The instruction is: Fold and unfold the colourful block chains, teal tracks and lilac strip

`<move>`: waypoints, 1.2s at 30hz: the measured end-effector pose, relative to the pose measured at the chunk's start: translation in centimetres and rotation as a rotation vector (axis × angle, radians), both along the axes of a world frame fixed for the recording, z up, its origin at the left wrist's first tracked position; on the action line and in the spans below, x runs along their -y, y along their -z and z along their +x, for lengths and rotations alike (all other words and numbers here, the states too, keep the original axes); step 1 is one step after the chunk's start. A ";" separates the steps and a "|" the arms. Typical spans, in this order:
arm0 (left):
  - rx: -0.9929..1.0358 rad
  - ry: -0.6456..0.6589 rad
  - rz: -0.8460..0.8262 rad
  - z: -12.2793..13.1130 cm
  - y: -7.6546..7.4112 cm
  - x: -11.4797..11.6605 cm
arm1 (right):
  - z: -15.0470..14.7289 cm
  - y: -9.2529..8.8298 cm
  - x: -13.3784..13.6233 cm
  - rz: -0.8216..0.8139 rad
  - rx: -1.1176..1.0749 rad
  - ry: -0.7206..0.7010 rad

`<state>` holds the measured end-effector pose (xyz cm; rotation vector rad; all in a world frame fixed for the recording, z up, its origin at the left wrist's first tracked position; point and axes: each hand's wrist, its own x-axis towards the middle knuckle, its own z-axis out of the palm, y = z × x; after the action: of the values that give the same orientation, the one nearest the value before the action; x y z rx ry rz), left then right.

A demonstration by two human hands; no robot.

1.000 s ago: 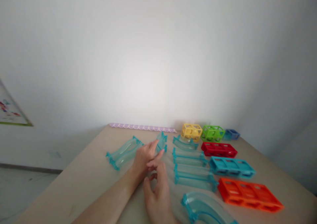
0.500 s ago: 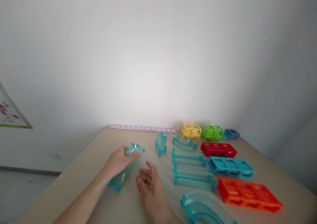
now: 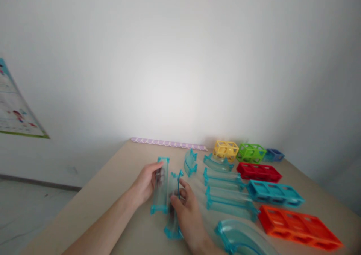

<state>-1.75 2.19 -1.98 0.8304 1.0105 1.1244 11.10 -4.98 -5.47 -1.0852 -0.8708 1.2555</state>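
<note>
My left hand [image 3: 144, 183] is closed on a clear teal straight track piece [image 3: 161, 196], a trough with darker teal ends, tilted upright above the table. Just to its right, my right hand [image 3: 188, 211] grips a second clear teal trough [image 3: 172, 230], partly hidden behind my fingers. The two troughs are side by side with a narrow gap. Beyond my right hand lie a small curved clear teal piece [image 3: 190, 162] and two straight clear troughs [image 3: 229, 200], with a larger clear curve [image 3: 244, 236] at the front edge of view.
On the table's right are an orange block frame [image 3: 299, 225], a teal one [image 3: 275, 192] and a red one [image 3: 259, 172]. Behind them stand yellow [image 3: 225, 150], green [image 3: 251, 153] and blue [image 3: 275, 154] frames. A purple patterned strip [image 3: 169, 143] runs along the wall.
The clear tube-like piece in my left hand is now two separate troughs, one in each hand. My right hand has gone from empty to gripping one. The view has turned slightly left.
</note>
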 end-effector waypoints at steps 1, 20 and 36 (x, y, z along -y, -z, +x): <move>0.008 -0.020 -0.001 -0.2 0.0 -0.1 | 0.0 -0.3 0.1 -0.003 -0.013 0.008; 0.089 0.099 0.038 -1.0 -0.1 0.5 | 0.3 -1.1 0.7 0.037 -0.204 -0.097; -0.339 0.088 0.370 0.0 0.3 0.3 | 0.3 0.3 -0.3 0.052 -0.079 0.025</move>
<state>-1.74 1.89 -2.24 1.3859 1.0431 1.1338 11.43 -4.72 -5.77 -0.9961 -0.8229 1.2402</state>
